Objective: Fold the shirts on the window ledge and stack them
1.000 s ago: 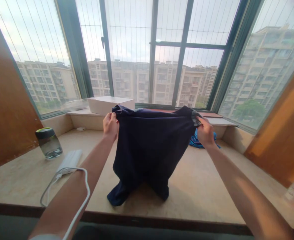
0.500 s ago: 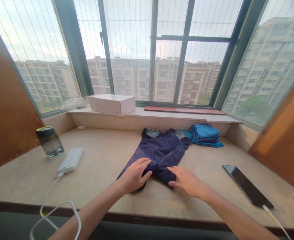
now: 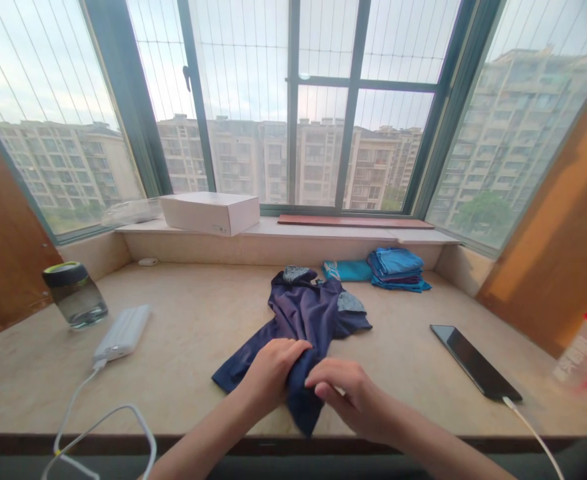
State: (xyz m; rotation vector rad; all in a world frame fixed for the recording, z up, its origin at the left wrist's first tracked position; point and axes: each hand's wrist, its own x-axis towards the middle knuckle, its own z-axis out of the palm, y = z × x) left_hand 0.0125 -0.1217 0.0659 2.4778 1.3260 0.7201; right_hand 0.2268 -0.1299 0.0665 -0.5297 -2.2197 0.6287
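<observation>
A navy shirt (image 3: 306, 307) with light-patterned patches at its shoulders lies crumpled on the tan counter, its lower part bunched towards me. My left hand (image 3: 273, 367) is closed over the gathered cloth near the bottom, fingers wrapped round a fold. On the other side of this fold, my right hand (image 3: 346, 393) is curled, its fingertips and thumb close together at the cloth's edge; how much fabric they pinch is partly hidden. One corner of the shirt hangs between the hands towards the counter's front edge. Another part spreads flat to the left.
Folded blue clothes (image 3: 398, 268) are stacked at the back right, beside a teal folded cloth (image 3: 347, 271). A phone (image 3: 476, 363) with a cable lies right; a white power bank (image 3: 123, 331) and bottle (image 3: 76, 297) are left. A white box (image 3: 210, 213) sits on the sill.
The shirt's lower part has been gathered and drawn towards me, uncovering the teal cloth behind. My left hand has closed on the fabric; my right hand's fingers have curled in. The view has shifted right.
</observation>
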